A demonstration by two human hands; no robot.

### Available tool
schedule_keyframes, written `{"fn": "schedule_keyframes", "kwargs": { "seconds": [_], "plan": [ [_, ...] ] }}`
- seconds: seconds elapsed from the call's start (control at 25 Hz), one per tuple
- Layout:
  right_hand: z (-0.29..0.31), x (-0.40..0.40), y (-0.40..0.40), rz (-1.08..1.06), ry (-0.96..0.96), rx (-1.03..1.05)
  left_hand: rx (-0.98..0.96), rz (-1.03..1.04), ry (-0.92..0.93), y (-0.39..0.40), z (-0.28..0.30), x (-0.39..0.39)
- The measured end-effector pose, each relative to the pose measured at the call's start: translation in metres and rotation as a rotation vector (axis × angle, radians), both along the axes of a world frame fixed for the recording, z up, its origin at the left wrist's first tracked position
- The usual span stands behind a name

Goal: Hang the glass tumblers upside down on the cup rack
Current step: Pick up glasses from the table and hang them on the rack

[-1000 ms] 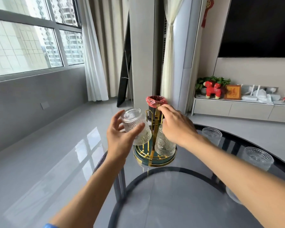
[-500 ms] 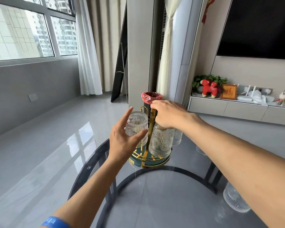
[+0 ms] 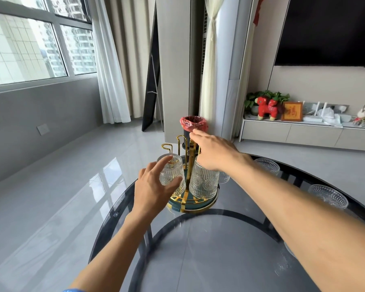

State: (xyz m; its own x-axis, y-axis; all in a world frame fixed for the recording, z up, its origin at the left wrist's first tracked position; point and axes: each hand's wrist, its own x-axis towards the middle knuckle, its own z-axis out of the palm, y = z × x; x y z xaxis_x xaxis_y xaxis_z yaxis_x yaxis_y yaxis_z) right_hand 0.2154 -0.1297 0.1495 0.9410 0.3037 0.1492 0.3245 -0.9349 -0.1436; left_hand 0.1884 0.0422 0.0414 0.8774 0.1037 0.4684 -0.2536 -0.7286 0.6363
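Note:
A gold wire cup rack with a green round base stands on the dark glass table. My left hand grips an upside-down ribbed glass tumbler set over a prong on the rack's left side. Another tumbler hangs upside down on the rack's front, and a third shows behind it. My right hand lies over the rack's top with fingers stretched forward; its grip is hidden. Two tumblers stand upright on the table at the right.
A bare gold hook sticks up above the held tumbler. A bin with a red bag stands on the floor behind the table. A low TV cabinet runs along the right wall. The table's curved edge lies left of the rack.
My left hand has turned the tumbler upside down and lowered it over the rack's left prong. My right hand's fist on the rack top has loosened, fingers now stretched out.

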Motion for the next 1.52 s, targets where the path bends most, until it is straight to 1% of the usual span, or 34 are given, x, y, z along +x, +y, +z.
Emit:
{"fn": "schedule_keyframes", "kwargs": {
  "seconds": [0.12,0.16,0.24,0.36,0.44,0.48,0.56,0.6,0.64,0.72,0.8,0.88,0.92,1.0,1.12,1.2,1.32,1.4,1.44,1.48,1.52],
  "plan": [
    [-0.011,-0.009,-0.005,-0.001,0.067,0.032,0.184,0.074,0.054,0.003,0.022,-0.001],
    [-0.016,-0.016,-0.007,0.002,0.052,0.065,0.272,0.097,0.083,0.003,0.030,0.000],
    [-0.025,-0.035,-0.016,0.022,-0.041,0.114,0.428,0.115,0.148,0.004,0.043,-0.003],
    [-0.030,-0.067,-0.044,0.052,-0.105,0.037,0.566,0.126,0.209,-0.007,0.059,-0.011],
    [-0.028,-0.088,-0.070,0.042,-0.105,-0.028,0.555,0.108,0.138,-0.023,0.063,-0.025],
    [-0.028,-0.098,-0.085,0.017,-0.110,-0.019,0.531,0.080,0.072,-0.032,0.061,-0.036],
    [-0.033,-0.121,-0.120,-0.100,-0.118,0.029,0.529,-0.009,-0.053,-0.056,0.052,-0.061],
    [-0.037,-0.133,-0.137,-0.177,-0.114,0.018,0.543,-0.049,-0.086,-0.066,0.044,-0.075],
    [-0.044,-0.143,-0.152,-0.260,-0.089,-0.017,0.558,-0.081,-0.093,-0.075,0.037,-0.087],
    [-0.057,-0.160,-0.177,-0.428,0.047,-0.080,0.589,-0.122,-0.050,-0.089,0.031,-0.104],
    [-0.068,-0.168,-0.190,-0.529,0.203,-0.036,0.602,-0.147,-0.012,-0.098,0.030,-0.112],
    [-0.076,-0.173,-0.195,-0.542,0.308,0.063,0.611,-0.184,-0.014,-0.104,0.034,-0.118],
    [-0.079,-0.174,-0.196,-0.535,0.324,0.115,0.615,-0.199,-0.027,-0.106,0.037,-0.120],
    [-0.084,-0.176,-0.194,-0.533,0.290,0.193,0.612,-0.218,-0.037,-0.106,0.041,-0.123],
    [-0.085,-0.174,-0.191,-0.555,0.198,0.185,0.609,-0.224,-0.008,-0.104,0.037,-0.124],
    [-0.086,-0.171,-0.189,-0.579,0.180,0.171,0.602,-0.233,0.012,-0.105,0.029,-0.124],
    [-0.088,-0.162,-0.190,-0.600,0.237,0.196,0.601,-0.248,0.029,-0.110,0.016,-0.121],
    [-0.088,-0.157,-0.187,-0.588,0.301,0.267,0.601,-0.257,0.027,-0.112,0.009,-0.119],
    [-0.088,-0.156,-0.184,-0.592,0.294,0.290,0.577,-0.268,0.030,-0.112,0.006,-0.119],
    [-0.088,-0.157,-0.181,-0.606,0.261,0.293,0.513,-0.291,0.040,-0.112,0.004,-0.120],
    [-0.088,-0.157,-0.176,-0.620,0.222,0.293,0.395,-0.317,0.071,-0.112,0.004,-0.120]
  ]
}}
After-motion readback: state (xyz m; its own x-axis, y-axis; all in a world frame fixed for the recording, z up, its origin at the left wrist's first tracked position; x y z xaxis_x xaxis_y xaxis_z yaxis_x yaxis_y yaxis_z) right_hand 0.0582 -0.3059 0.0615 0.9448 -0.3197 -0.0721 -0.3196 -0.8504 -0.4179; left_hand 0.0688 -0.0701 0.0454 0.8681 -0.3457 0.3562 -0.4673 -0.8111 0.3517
